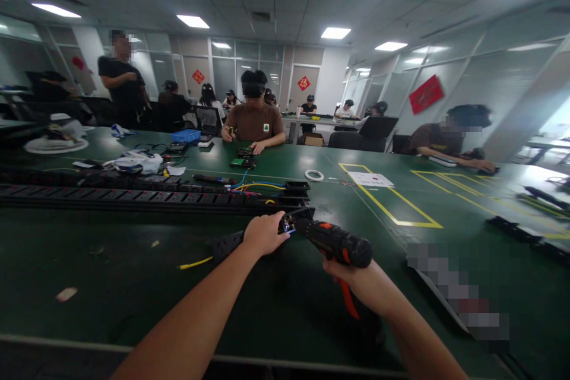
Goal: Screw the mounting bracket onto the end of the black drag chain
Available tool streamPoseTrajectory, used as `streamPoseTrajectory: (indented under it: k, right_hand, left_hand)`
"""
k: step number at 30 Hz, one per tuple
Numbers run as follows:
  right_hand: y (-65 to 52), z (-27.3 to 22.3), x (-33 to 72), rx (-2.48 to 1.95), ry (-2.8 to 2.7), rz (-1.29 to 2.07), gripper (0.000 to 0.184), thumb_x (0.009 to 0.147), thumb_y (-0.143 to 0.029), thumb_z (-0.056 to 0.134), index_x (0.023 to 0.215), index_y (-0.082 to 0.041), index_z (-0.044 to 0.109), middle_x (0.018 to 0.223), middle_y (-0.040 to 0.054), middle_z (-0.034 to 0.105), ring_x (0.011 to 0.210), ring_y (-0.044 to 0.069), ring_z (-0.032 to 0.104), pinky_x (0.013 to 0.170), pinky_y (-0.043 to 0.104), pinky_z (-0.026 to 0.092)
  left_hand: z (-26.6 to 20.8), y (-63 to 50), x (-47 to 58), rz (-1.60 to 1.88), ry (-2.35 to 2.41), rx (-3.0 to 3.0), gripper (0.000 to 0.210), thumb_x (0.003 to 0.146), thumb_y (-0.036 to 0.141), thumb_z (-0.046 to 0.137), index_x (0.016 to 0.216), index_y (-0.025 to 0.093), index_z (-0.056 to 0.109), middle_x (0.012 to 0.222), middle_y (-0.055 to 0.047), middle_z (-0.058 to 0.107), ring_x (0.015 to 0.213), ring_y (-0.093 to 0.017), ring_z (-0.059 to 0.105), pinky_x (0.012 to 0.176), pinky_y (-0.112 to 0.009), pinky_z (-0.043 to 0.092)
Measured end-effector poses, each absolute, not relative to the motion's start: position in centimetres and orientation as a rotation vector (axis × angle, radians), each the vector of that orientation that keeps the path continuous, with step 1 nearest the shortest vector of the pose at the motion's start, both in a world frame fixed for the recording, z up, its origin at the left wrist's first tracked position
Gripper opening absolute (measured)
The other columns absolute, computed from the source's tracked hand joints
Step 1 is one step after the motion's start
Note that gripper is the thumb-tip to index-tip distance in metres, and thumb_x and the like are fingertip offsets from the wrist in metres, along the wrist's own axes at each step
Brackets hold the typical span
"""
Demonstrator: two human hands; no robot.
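Observation:
My left hand (263,235) is wrapped round a short black power strip (228,245), which lies at an angle low over the green table. Small metal parts and a bluish wire show at its open end (287,225), beside my fingertips. A yellow wire (196,263) sticks out from its other end. In my right hand (356,278) is a black and orange cordless drill (341,243), gripped by the handle. Its nose points left at the strip's open end; whether the bit touches a screw there I cannot tell.
Long black power strips (111,197) lie across the table beyond my left hand, with loose coloured wires (258,186) at their ends. A white tape ring (314,175), a paper sheet (370,179) and a blue basket (186,136) lie farther off. A co-worker (253,122) sits opposite.

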State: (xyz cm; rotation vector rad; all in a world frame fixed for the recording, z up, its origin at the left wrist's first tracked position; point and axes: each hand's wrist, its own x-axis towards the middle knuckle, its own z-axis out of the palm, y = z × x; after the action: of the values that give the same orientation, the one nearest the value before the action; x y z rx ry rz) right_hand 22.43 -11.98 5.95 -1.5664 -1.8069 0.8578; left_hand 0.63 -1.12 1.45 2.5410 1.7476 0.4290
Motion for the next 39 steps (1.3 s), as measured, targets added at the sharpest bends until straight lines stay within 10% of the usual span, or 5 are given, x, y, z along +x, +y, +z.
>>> streamPoseTrajectory:
  k: [14,24,29,39]
  right_hand:
    - [-12.10,5.83,22.17,-1.548,-1.774,1.040,0.026,0.074,-0.024,0.057,0.098,-0.017,0.064,0.066,0.0006,0.066,0.064,0.017,0.060,0.060,0.027,0.043]
    - [-12.16,6.17,21.88,-1.617,-1.746,1.081,0.025,0.076,-0.026,0.059,0.099,-0.019,0.062,0.058,-0.0029,0.059,0.057,0.016,0.057,0.054,0.025,0.043]
    - [-12.11,5.97,22.16,-1.651,-1.797,1.061,0.017,0.077,-0.031,0.059,0.069,-0.017,0.060,0.059,-0.0004,0.058,0.056,0.015,0.055,0.054,0.026,0.042]
    - [-11.96,6.08,21.91,-1.545,-1.716,1.191,0.017,0.078,-0.029,0.060,0.089,-0.017,0.062,0.058,-0.0031,0.056,0.055,0.014,0.055,0.054,0.026,0.043]
  left_hand:
    - [1.02,-0.86,0.61,0.456,1.745,2.559,0.060,0.082,0.055,0.055,0.136,0.029,0.044,0.114,-0.008,0.067,0.105,-0.028,0.062,0.084,-0.037,0.044]
    - [1.16,-0.99,0.59,0.460,1.729,2.544,0.064,0.082,0.053,0.056,0.139,0.028,0.041,0.118,-0.008,0.066,0.106,-0.027,0.062,0.086,-0.037,0.044]
    - [1.09,-0.94,0.59,0.465,1.736,2.554,0.062,0.083,0.053,0.055,0.138,0.027,0.043,0.116,-0.008,0.066,0.105,-0.028,0.062,0.085,-0.037,0.045]
    - [1.26,-1.01,0.49,0.419,1.744,2.560,0.062,0.084,0.055,0.053,0.139,0.029,0.041,0.113,-0.009,0.067,0.103,-0.028,0.063,0.085,-0.037,0.045]
